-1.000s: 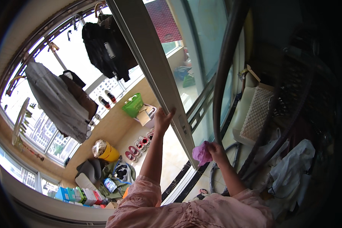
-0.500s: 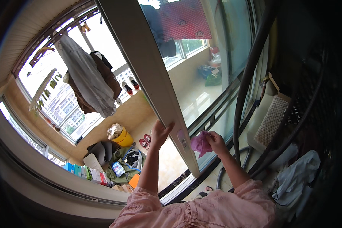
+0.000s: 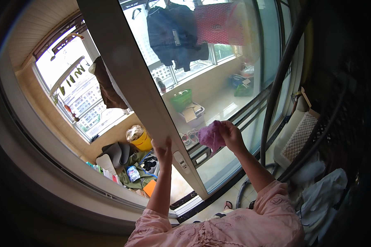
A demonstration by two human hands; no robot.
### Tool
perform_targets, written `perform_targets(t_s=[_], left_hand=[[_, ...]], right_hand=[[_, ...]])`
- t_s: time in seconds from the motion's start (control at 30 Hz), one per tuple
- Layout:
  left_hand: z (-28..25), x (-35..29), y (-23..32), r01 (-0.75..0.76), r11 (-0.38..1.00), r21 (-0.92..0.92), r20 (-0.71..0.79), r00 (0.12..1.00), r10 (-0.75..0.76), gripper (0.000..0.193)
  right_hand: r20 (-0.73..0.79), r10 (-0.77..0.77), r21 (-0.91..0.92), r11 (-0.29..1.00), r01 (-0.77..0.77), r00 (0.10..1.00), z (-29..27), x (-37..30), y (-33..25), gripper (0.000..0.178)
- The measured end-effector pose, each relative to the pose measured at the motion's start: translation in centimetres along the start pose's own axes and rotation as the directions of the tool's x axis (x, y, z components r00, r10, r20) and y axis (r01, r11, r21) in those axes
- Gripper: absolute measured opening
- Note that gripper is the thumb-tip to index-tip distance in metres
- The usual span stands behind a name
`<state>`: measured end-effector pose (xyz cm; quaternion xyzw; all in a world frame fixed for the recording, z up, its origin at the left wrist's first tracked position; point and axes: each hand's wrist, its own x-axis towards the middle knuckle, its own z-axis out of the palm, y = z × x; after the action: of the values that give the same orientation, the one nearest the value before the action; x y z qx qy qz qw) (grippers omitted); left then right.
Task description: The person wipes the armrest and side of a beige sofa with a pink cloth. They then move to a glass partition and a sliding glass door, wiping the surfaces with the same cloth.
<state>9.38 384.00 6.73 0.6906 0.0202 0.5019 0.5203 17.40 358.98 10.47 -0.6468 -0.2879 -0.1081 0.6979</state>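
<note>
My left hand (image 3: 163, 152) grips the edge of the pale frame of a sliding glass door (image 3: 140, 92), its fingers wrapped round the edge and partly hidden. Just right of that hand, a latch (image 3: 181, 161) is set into the frame. My right hand (image 3: 232, 136) is closed on a crumpled purple cloth (image 3: 211, 136), held in front of the glass pane (image 3: 218, 88). Whether the cloth touches the glass I cannot tell.
Beyond the door, a yellow bucket (image 3: 142, 141), boxes and bags stand on the balcony floor. Dark clothing (image 3: 173, 35) hangs behind the glass. On my right are a thick dark hose (image 3: 272, 94), a quilted cream object (image 3: 299, 136) and white plastic bags (image 3: 323, 191).
The door has slid left with my left hand on it, narrowing the opening. My right hand has moved up and slightly left with the purple cloth. The view has shifted too.
</note>
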Motion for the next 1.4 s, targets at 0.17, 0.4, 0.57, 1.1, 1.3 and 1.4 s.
perform_targets(t_s=[0.17,0.4,0.57,1.1,1.3,1.4], left_hand=[[-3.1,-0.8,1.2,0.010,0.997,-0.072,-0.109,0.994,-0.018,0.038],[-9.0,-2.1,2.6,0.015,0.948,0.316,-0.209,0.976,0.054,0.046],[-4.3,1.4,14.0,-0.306,0.670,0.676,-0.205,0.795,0.571,0.055],[6.8,14.4,24.5,-0.671,0.205,0.712,0.450,0.661,0.600,0.062],[11.3,17.7,25.5,-0.716,0.297,0.632,0.468,0.658,0.590,0.065],[12.2,18.6,24.6,-0.708,0.171,0.685,0.499,0.628,0.598,0.070]], right_hand=[[0.068,-0.140,-0.013,0.990,0.141,0.988,1.4,1.7,-2.1,0.023],[0.304,-0.048,0.085,0.996,0.023,0.952,4.2,5.8,-6.7,0.022],[0.152,-0.512,0.193,0.854,0.483,0.845,4.1,11.3,-11.4,0.014],[0.174,-0.952,-0.234,0.208,0.950,0.252,9.1,20.0,-15.7,0.044],[0.036,-0.910,0.058,0.415,0.908,0.414,7.3,22.7,-17.3,0.054],[0.091,-0.910,0.028,0.407,0.913,0.403,6.0,23.6,-17.5,0.052]])
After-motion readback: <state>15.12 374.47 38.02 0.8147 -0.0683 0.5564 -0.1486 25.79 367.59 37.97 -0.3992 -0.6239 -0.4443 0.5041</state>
